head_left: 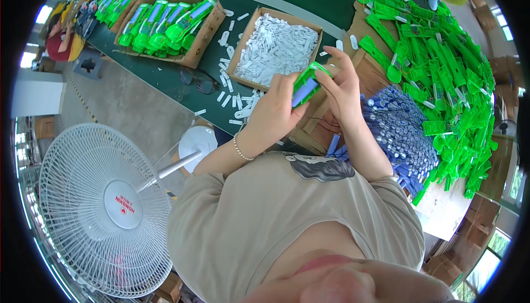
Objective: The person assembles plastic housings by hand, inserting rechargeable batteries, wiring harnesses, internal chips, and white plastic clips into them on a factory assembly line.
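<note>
Both hands meet in front of my chest over the bench. My left hand (271, 111) is closed around the lower end of a green plastic casing (311, 78), which lies tilted and has a blue cylindrical battery (305, 91) in it. At the casing's upper end, my right hand (343, 88) pinches with the thumb while its index finger is bent up and away. Whether a small part sits under the right fingertips cannot be seen. Just beyond the hands stands a shallow cardboard box (236, 70) full of small white plastic pieces (279, 46).
Many green casings (441, 76) are heaped at right, beside bundled blue batteries with wires (397, 132). A cardboard box (201, 40) at far left holds casings fitted with batteries. Dark glasses (200, 80) and loose white pieces lie on the green bench (171, 85). A fan (107, 209) stands left.
</note>
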{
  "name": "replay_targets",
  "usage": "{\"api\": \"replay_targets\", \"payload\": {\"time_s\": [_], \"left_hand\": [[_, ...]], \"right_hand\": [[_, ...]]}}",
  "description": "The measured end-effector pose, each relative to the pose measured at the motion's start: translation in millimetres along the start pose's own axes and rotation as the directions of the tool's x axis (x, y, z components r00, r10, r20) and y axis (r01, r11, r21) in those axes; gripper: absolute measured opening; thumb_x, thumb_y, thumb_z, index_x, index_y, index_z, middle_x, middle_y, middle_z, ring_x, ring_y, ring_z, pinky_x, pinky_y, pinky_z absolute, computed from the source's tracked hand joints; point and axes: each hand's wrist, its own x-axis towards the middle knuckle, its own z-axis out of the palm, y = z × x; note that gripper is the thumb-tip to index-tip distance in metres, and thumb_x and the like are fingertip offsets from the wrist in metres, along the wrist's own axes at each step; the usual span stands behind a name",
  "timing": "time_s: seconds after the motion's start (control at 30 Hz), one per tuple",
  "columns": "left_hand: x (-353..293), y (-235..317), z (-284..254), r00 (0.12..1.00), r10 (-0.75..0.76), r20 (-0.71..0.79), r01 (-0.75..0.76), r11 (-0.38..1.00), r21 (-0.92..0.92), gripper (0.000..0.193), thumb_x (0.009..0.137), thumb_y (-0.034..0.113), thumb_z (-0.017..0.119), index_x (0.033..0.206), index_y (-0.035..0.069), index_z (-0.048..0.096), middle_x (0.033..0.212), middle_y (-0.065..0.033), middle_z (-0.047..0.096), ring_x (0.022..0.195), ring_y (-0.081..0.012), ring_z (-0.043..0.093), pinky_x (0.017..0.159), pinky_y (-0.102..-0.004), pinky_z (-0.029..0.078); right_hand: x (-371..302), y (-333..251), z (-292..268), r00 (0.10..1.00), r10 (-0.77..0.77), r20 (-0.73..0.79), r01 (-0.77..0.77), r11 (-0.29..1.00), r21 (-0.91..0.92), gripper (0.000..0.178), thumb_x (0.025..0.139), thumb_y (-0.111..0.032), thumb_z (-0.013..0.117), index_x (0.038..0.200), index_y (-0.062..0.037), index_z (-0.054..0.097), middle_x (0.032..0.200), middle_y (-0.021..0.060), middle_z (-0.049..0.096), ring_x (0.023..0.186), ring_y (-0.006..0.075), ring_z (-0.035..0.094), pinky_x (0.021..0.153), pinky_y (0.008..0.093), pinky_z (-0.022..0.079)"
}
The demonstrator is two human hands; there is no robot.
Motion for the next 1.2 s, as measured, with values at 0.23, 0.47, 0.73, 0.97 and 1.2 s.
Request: {"api": "replay_targets", "payload": {"time_s": [0.23, 0.47, 0.73, 0.97, 1.2], "left_hand": [[0.4, 1.6, -5.5, 0.997, -0.073, 0.021, 0.073, 0.997, -0.022, 0.061, 0.074, 0.007, 0.073, 0.127, 0.001, 0.041, 0.107, -0.0178, 0.048, 0.089, -0.0334, 0.058, 0.071, -0.0370, 0.051], [26.1, -26.7, -69.0, 0.976, -0.104, -0.189, 0.151, 0.955, 0.256, 0.057, 0.076, 0.020, 0.071, 0.126, 0.004, 0.048, 0.103, -0.0163, 0.052, 0.087, -0.0333, 0.059, 0.072, -0.0412, 0.050], [74.6, -222.0, -262.6, 0.840, -0.101, -0.534, 0.433, 0.719, 0.544, 0.054, 0.071, 0.026, 0.077, 0.115, -0.002, 0.061, 0.110, -0.0232, 0.063, 0.101, -0.0343, 0.061, 0.087, -0.0386, 0.048], [76.6, -287.4, -266.9, 0.836, -0.352, -0.422, 0.532, 0.709, 0.463, 0.055, 0.070, 0.028, 0.079, 0.113, -0.003, 0.063, 0.110, -0.0221, 0.064, 0.101, -0.0324, 0.063, 0.086, -0.0375, 0.049], [65.9, -302.7, -278.7, 0.921, -0.237, -0.309, 0.376, 0.751, 0.542, 0.062, 0.079, 0.033, 0.071, 0.127, -0.003, 0.052, 0.123, -0.0234, 0.057, 0.115, -0.0364, 0.055, 0.097, -0.0404, 0.042]], "right_hand": [[2.5, 8.2, -1.0, 1.000, -0.030, -0.006, 0.030, 0.998, 0.063, 0.047, 0.090, 0.003, 0.055, 0.132, 0.0018, 0.033, 0.091, 0.0130, 0.066, 0.085, 0.0118, 0.061, 0.076, 0.0212, 0.046], [-3.1, -5.4, -21.8, 0.990, -0.114, 0.079, 0.115, 0.993, -0.009, 0.074, 0.090, -0.007, 0.054, 0.147, -0.0022, 0.008, 0.136, 0.0267, 0.040, 0.113, 0.0278, 0.052, 0.097, 0.0367, 0.040], [-11.5, -25.7, -64.1, 0.978, -0.122, -0.172, 0.111, 0.991, -0.072, 0.069, 0.094, -0.016, 0.053, 0.147, -0.0018, 0.012, 0.138, 0.0254, 0.041, 0.112, 0.0268, 0.055, 0.089, 0.0331, 0.046], [-22.3, -22.9, -86.6, 0.965, -0.105, -0.240, 0.066, 0.984, -0.163, 0.066, 0.095, -0.015, 0.052, 0.147, -0.0028, 0.013, 0.137, 0.0245, 0.042, 0.111, 0.0268, 0.057, 0.087, 0.0329, 0.048], [-33.5, -49.5, -142.0, 0.894, -0.298, -0.335, 0.221, 0.943, -0.249, 0.065, 0.090, -0.012, 0.058, 0.144, -0.0003, 0.024, 0.133, 0.0232, 0.046, 0.106, 0.0250, 0.058, 0.086, 0.0317, 0.048]]}}
